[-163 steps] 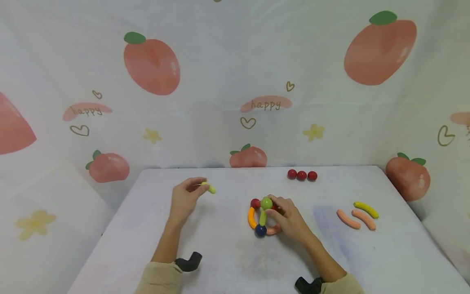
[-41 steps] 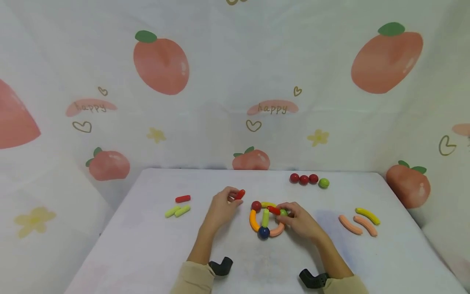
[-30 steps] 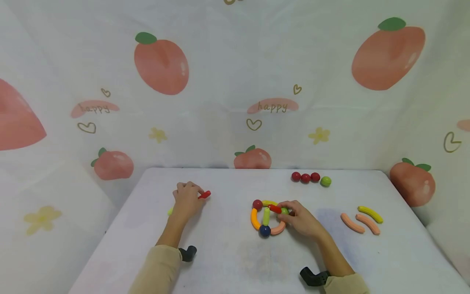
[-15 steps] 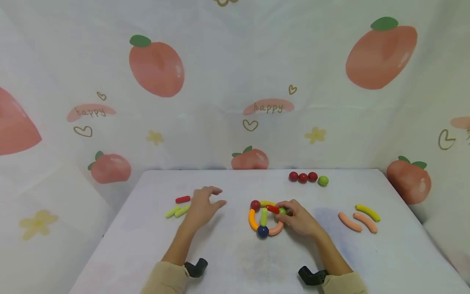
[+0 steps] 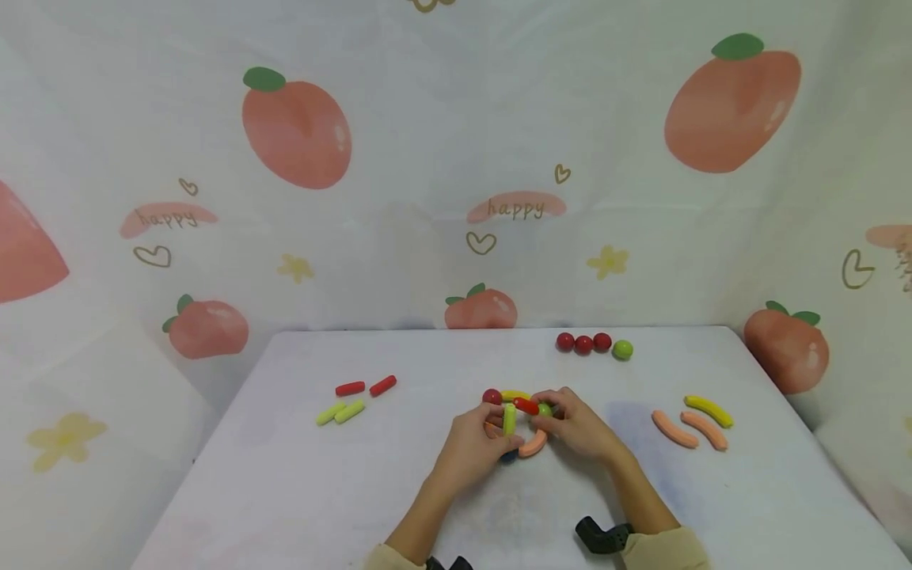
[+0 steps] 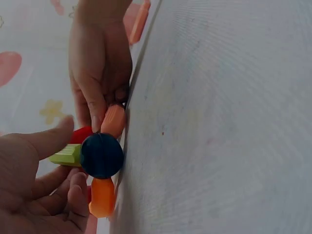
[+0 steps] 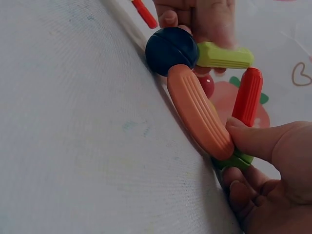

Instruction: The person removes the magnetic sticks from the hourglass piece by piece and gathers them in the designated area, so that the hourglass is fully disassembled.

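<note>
Closest, the left hand (image 5: pixel 468 450) has thumb and fingers either side of a lime-green ridged plastic-looking rod (image 5: pixel 509 421), upright on a dark-blue grooved ball (image 7: pixel 170 51); whether they press it, I cannot tell. Rightward, the right hand (image 5: pixel 572 425), reaching inward, pinches a green grooved ball (image 5: pixel 545 409). From there a red ridged rod (image 5: pixel 526 406) slants left, its free end just beside the lime-green rod's top. Farther, three shiny red balls (image 5: pixel 583 344) rest on the white bench (image 5: pixel 285 507).

Navy ball (image 7: pixel 171 51); grn ball (image 7: pixel 240 159); lime rod (image 7: pixel 223 55); red rod (image 7: pixel 247 96); wht backdrop (image 5: pixel 413 127) w/ peach print (image 5: pixel 297 134).
</note>
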